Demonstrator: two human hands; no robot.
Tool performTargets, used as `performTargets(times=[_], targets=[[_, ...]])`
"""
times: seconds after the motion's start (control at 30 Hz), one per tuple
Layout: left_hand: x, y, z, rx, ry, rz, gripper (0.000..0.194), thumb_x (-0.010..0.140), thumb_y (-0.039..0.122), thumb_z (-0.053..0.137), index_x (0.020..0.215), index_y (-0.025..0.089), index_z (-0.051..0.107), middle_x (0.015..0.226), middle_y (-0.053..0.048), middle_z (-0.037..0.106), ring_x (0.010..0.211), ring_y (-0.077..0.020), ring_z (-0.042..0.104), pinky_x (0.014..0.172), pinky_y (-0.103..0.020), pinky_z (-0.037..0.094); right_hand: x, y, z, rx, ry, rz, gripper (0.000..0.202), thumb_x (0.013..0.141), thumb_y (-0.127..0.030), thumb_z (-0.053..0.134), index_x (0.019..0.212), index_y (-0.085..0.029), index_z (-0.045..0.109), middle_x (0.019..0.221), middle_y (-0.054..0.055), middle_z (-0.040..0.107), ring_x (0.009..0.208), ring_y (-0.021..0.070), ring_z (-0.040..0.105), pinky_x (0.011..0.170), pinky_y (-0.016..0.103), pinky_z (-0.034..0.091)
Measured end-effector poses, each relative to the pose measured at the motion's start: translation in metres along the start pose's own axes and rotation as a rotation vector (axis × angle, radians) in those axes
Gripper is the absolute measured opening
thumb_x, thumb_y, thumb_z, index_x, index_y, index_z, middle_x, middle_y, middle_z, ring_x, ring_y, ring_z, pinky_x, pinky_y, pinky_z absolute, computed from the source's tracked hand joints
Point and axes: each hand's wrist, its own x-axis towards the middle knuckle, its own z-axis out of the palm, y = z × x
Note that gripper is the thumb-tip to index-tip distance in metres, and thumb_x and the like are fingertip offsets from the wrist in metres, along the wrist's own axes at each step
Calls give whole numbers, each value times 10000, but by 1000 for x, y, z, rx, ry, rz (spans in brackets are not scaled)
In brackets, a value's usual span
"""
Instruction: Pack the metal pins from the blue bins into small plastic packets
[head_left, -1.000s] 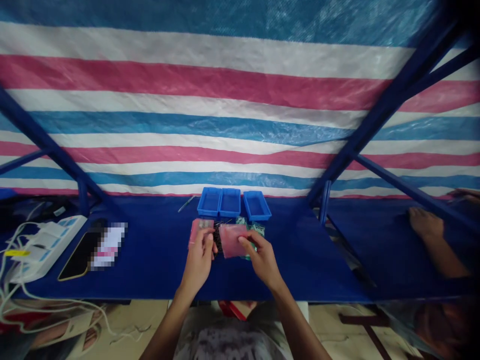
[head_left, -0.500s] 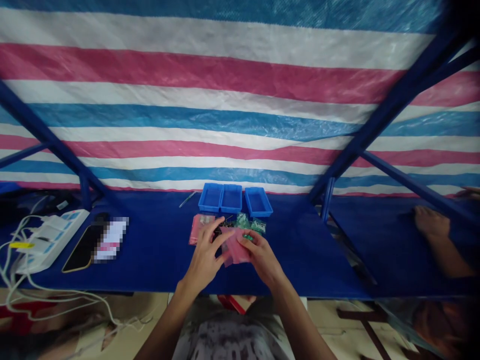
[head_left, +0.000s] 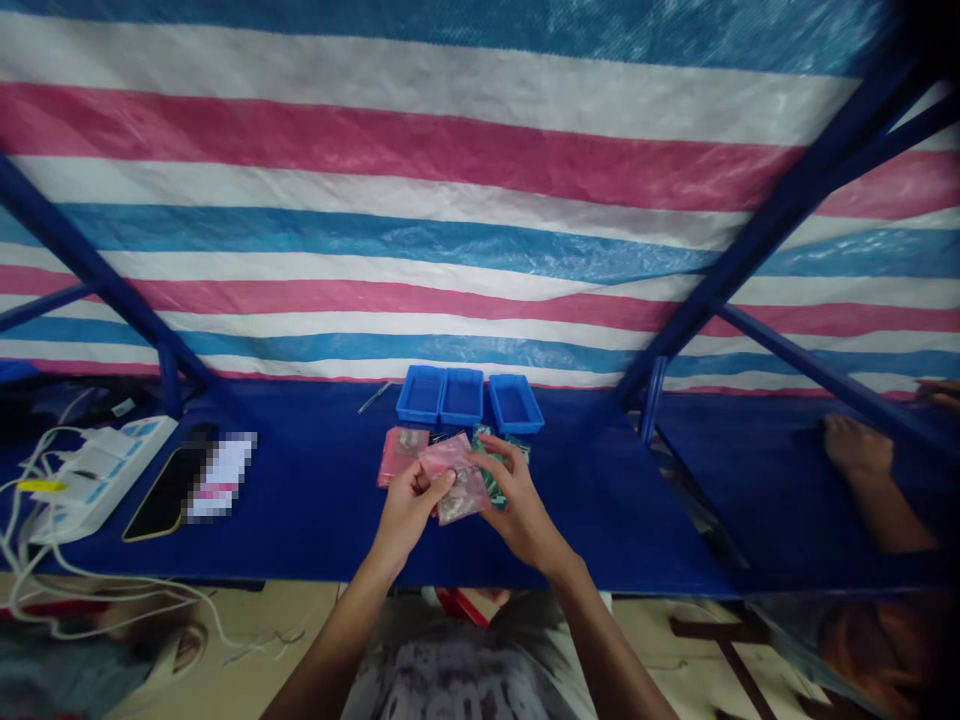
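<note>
left hand (head_left: 405, 508) pinching bag (head_left: 463, 496) at side, right hand (head_left: 523, 508) hovering loose-fingered; i'm guessing light, floppy, slippery, edges gripping best

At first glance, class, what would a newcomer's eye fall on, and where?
Probably the striped sheet, its blue, white and pinkish-red bands filling most of the upper view. Next, perhaps, three blue trays toward the table's back, then nearer, a pink bag pinched in the left hand.
</note>
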Motion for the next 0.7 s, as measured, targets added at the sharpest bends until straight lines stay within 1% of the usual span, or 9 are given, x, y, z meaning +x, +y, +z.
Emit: performTargets(times=[0.1, 0.2, 0.27, 0.3, 0.4, 0.47, 0.53, 0.63, 0.7], targets=[[-1, 2, 0, 18, -16, -33, 500, 848, 623, 775, 997, 149, 721, 633, 22, 615, 501, -113, 523, 479, -205, 381, 0, -1, 0, -59, -28, -60, 485, 956, -94, 621, 1341, -382, 685, 1528, 58, 516, 1407, 306, 465, 1120, 512, 442], [-4, 5, -4, 102, -60, -39, 587, 975, 710, 533, 960, 149, 706, 602, -7, 630, 476, -147, 567, 472, -234, 410, 1, -1, 0, -25, 31, -72, 323, 1007, -154, 604, 1208, -355, 757, 1321, 54, 685, 1365, 308, 509, 1132, 530, 417], [-6, 8, -9, 239, -15, 60, 566, 1033, 659, 452, 1111, 158, 702, 742, -52, 713, 571, -178, 647, 554, -271, 494, 3, -2, 1, 54, 88, 5, 200, 1024, -250, 625, 1138, -318, 775, 1163, 61, 747, 1268, 315, 583, 1085, 505, 452], [-7, 10, -12, 316, 11, 137, 509, 1048, 604, 470, 1238, 177, 673, 894, -79, 751, 683, -195, 693, 643, -296, 542, 4, -3, 2, 113, 118, 73, 164, 1026, -305, 634, 1107, -296, 777, 1096, 62, 759, 1182, 312, 627, 1032, 480, 486], [-12, 15, -16, 498, -52, 336, 505, 1044, 402, 566, 1526, 277, 484, 1389, -117, 644, 1100, -233, 687, 950, -373, 562, 7, -5, 6, 371, 172, 290, 241, 1003, -449, 658, 1062, -240, 762, 988, 56, 761, 937, 274, 686, 859, 398, 546], [-14, 18, -17, 584, -158, 423, 587, 1034, 284, 565, 1595, 306, 396, 1540, -120, 526, 1307, -260, 595, 1082, -424, 512, 9, -5, 10, 564, 167, 396, 321, 947, -511, 715, 1083, -222, 747, 985, 54, 762, 891, 262, 696, 808, 370, 556], [-15, 20, -17, 683, -201, 516, 668, 1011, 164, 535, 1630, 326, 343, 1625, -111, 426, 1460, -278, 466, 1184, -481, 434, 10, -5, 13, 718, 161, 496, 399, 880, -541, 783, 1115, -222, 732, 990, 56, 768, 864, 255, 710, 775, 359, 566], [-13, 21, -17, 809, -200, 644, 679, 970, 79, 535, 1587, 346, 436, 1693, -83, 320, 1537, -297, 362, 1229, -540, 373, 10, -5, 16, 887, 174, 638, 468, 806, -543, 854, 1125, -226, 725, 956, 54, 776, 785, 232, 724, 724, 346, 578], [-11, 21, -17, 823, -224, 675, 542, 977, 121, 580, 1473, 340, 582, 1641, -80, 418, 1487, -308, 430, 1202, -547, 401, 10, -4, 15, 954, 176, 700, 499, 759, -517, 897, 1126, -222, 732, 951, 53, 779, 749, 210, 725, 692, 324, 579]])
